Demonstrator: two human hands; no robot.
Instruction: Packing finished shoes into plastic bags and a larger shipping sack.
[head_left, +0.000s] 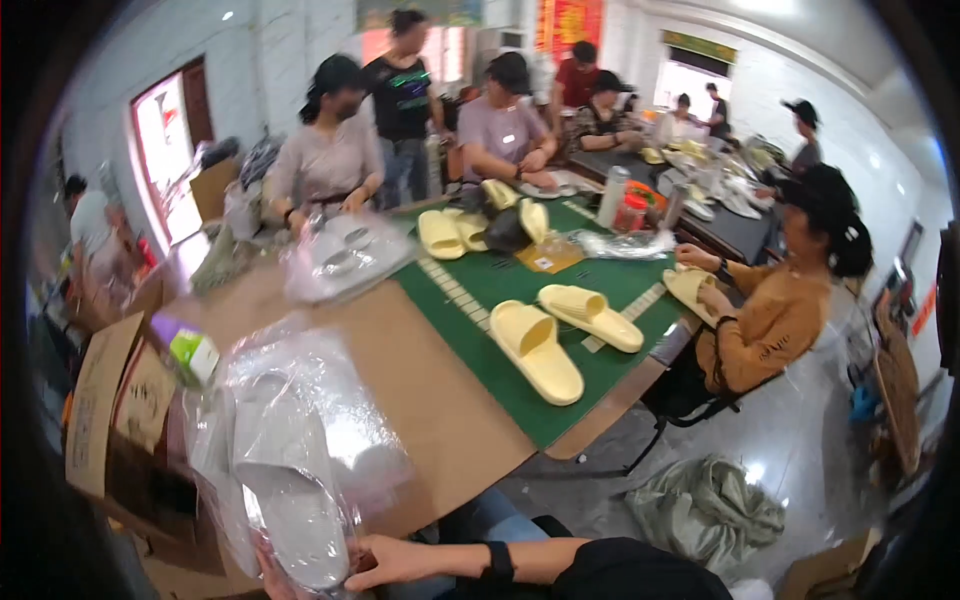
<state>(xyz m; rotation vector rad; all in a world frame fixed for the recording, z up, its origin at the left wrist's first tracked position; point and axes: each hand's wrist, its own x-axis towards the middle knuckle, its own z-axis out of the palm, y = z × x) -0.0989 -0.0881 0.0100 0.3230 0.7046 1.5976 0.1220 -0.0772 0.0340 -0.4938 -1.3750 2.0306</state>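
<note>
A pair of pale grey slide sandals (292, 500) lies inside a clear plastic bag (350, 420) at the lower left, over the table's near edge. My left hand (272, 572) is mostly hidden behind the heel end and grips the bagged slides there. From the right, my right hand (392, 560), with a dark band at the wrist, closes its thumb and fingers on the bag's edge beside the heel. The upper part of the bag spreads loosely over the brown tabletop (450, 420).
An open cardboard box (110, 400) stands at the left, with a purple and green pack (190, 350) beside it. Yellow slides (540, 350) sit on the green mat (480, 350). Co-workers surround the tables; one in orange (770, 320) holds a yellow slide. A sack (710, 510) lies on the floor.
</note>
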